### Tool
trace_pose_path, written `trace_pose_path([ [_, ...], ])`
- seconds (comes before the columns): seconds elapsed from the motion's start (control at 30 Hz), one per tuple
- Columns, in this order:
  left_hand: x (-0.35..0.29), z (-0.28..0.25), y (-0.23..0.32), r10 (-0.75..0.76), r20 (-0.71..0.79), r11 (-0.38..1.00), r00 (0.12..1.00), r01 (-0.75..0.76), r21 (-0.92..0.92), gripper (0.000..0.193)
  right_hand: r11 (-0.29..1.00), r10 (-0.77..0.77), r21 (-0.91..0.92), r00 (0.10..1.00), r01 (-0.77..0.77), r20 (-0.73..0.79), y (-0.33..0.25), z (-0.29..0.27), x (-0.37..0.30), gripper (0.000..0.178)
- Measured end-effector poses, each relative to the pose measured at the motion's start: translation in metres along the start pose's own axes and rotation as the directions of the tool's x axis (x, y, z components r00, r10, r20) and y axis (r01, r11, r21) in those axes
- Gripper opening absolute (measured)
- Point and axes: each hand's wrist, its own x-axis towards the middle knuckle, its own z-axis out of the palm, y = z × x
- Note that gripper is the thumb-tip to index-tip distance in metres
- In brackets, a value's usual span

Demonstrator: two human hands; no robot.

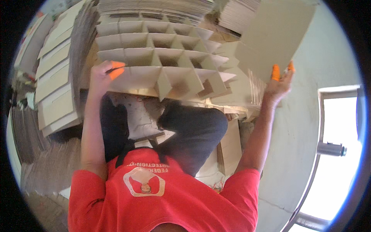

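Note:
A grid of interlocked cardboard dividers [170,40], with several rows of open cells, lies in front of my knees. My left hand [101,76], with orange covers on its fingertips, is closed in a pinch at the left corner of the nearest divider strip. Whether the strip lies fully between the fingers is hard to see. Off to the right, my right hand [277,86], also with orange fingertip covers, grips a large flat cardboard sheet [279,36] by its lower end. The sheet is raised and tilted beside the grid.
Slotted cardboard strips form a tall stack [58,73] on the left, above more piled board [50,162]. Further stacks of sheets [154,7] stand behind the grid. Loose cardboard [235,91] lies under the raised sheet. A wall [301,127] with a bright opening borders the right.

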Motion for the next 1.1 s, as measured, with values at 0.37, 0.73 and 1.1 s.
trace_pose_path([
  [0.37,0.002,-0.002,-0.003,0.000,-0.027,0.999,1.000,0.001,0.033,0.020,0.837,-0.288,0.545,0.806,-0.051,0.518,-0.190,0.065,-0.017,0.063],
  [0.73,0.003,0.000,-0.007,0.026,-0.025,0.999,0.999,-0.025,0.026,0.017,0.897,-0.290,0.438,0.680,-0.052,0.674,-0.216,0.110,-0.044,0.051],
  [1.1,0.008,0.003,-0.016,0.042,-0.047,0.999,0.998,-0.041,0.024,0.014,0.873,-0.445,0.483,0.506,0.062,0.739,-0.233,0.146,-0.081,0.056],
])
